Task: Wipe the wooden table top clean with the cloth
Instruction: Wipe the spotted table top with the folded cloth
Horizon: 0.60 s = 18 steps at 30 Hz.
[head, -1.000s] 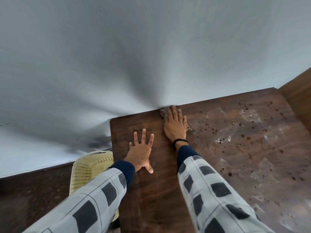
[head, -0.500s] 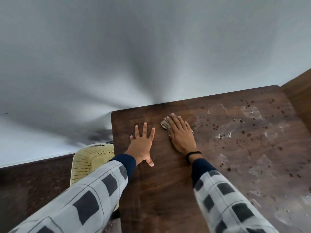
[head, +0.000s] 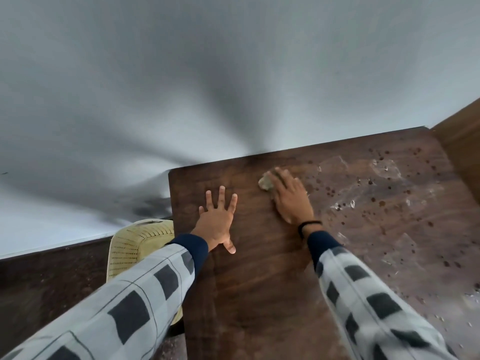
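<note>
**Cloth [head: 265, 183] pressed to a stained table top [head: 259, 281]**

Small crumpled wad near the far edge of the wooden top, mostly covered by the right hand [head: 289, 201], whose straight fingers press it flat without curling round it. Left hand [head: 217, 222] lies just beside it, palm down, fingers spread, holding nothing. Dark spots and pale smears [head: 374, 198] mark the wood to the right. A yellow perforated chair [head: 135, 245] stands at the left edge.

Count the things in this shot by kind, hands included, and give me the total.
Hands: 2, the left hand and the right hand
Cloths: 1, the cloth under the right hand
Tables: 1, the wooden table
Chairs: 1, the yellow chair
Wristbands: 1, the black wristband
Total: 6
</note>
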Each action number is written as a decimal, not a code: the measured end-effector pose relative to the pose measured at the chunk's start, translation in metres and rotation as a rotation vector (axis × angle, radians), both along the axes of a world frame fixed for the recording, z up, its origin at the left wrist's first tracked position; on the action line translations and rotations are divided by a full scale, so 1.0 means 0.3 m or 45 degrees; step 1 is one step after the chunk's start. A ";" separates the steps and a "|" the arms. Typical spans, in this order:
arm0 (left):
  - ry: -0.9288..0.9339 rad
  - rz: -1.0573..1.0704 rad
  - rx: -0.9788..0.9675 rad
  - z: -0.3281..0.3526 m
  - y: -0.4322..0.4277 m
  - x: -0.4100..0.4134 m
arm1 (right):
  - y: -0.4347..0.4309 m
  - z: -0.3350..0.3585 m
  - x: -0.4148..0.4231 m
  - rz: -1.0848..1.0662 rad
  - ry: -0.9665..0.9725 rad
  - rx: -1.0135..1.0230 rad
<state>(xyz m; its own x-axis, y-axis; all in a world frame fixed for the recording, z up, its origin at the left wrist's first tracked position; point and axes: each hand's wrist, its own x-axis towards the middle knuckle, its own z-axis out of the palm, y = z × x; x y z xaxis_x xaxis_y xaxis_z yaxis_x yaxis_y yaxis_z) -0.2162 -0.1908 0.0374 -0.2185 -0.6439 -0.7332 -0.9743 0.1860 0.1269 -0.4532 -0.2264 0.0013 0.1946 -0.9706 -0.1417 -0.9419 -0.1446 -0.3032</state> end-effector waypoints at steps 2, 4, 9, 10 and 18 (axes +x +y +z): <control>0.006 0.003 -0.001 0.002 0.004 -0.002 | -0.109 0.023 -0.045 -0.283 -0.034 0.024; 0.001 0.003 -0.016 0.003 0.009 0.001 | -0.182 0.043 -0.037 -0.511 -0.125 0.031; 0.000 -0.019 -0.020 0.000 0.009 0.001 | -0.086 0.039 0.151 -0.325 -0.279 -0.006; 0.000 -0.019 -0.024 0.000 0.008 0.005 | -0.069 0.028 0.150 -0.228 -0.256 -0.038; 0.009 -0.005 -0.025 0.001 0.008 0.006 | -0.232 0.033 0.063 -0.655 -0.104 -0.111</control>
